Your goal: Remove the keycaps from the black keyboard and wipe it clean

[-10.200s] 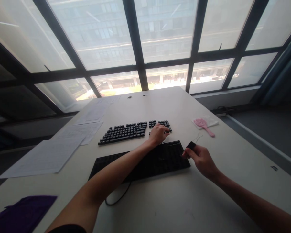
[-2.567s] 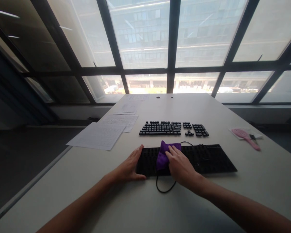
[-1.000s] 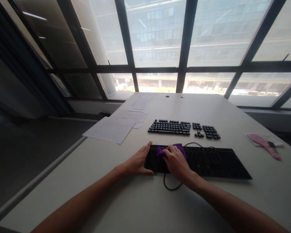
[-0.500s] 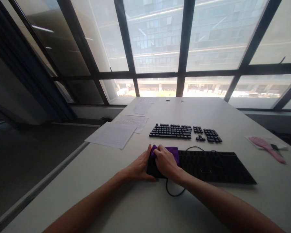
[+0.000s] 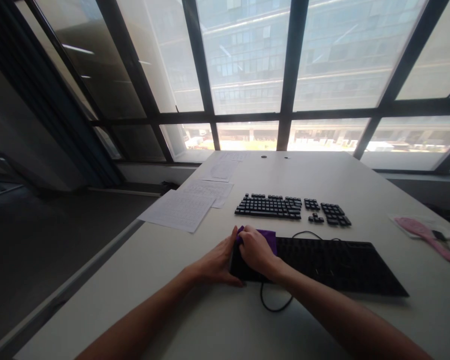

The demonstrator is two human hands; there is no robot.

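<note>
Right hand (image 5: 256, 249) grasps purple cloth (image 5: 270, 239) at left end of keyboard base (image 5: 347, 265); left hand (image 5: 218, 262) spans that end, cannot tell whether gripping.

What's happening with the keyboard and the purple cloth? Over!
Left grip spread against keyboard, left end. Right grip clutching cloth, on keyboard. Keycaps apart, beyond it. Cable loops out on near side.

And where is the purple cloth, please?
In the head view, the purple cloth is under the right hand, on the left end of the keyboard, beside the left hand.
</note>
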